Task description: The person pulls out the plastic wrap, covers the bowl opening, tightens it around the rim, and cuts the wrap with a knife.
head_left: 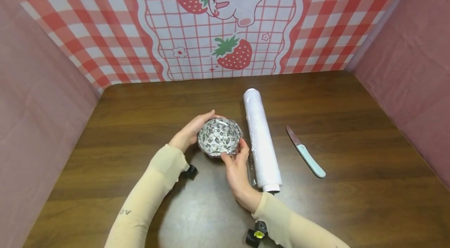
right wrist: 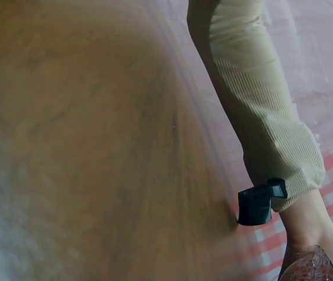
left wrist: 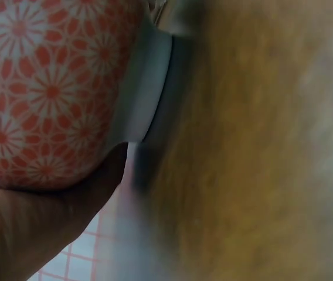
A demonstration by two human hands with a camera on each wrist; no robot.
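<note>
A small bowl (head_left: 219, 137) with a dark leaf pattern inside has clear cling film stretched over its top. My left hand (head_left: 192, 131) holds it around the far left side. On the near right side my right hand (head_left: 240, 172) grips it, thumb at the rim and fingers along the wall. The left wrist view shows the bowl's red-and-white flowered outside (left wrist: 52, 93) and pale foot, with a digit along its lower side. Wrinkled film (right wrist: 312, 268) shows at the bottom of the right wrist view, where most of the bowl is cut off.
A long white roll of cling film (head_left: 263, 138) lies just right of the bowl, close to my right hand. Farther right is a knife (head_left: 306, 153) with a pale blue handle. A checked strawberry cloth (head_left: 123, 41) hangs behind the brown wooden table (head_left: 369, 154).
</note>
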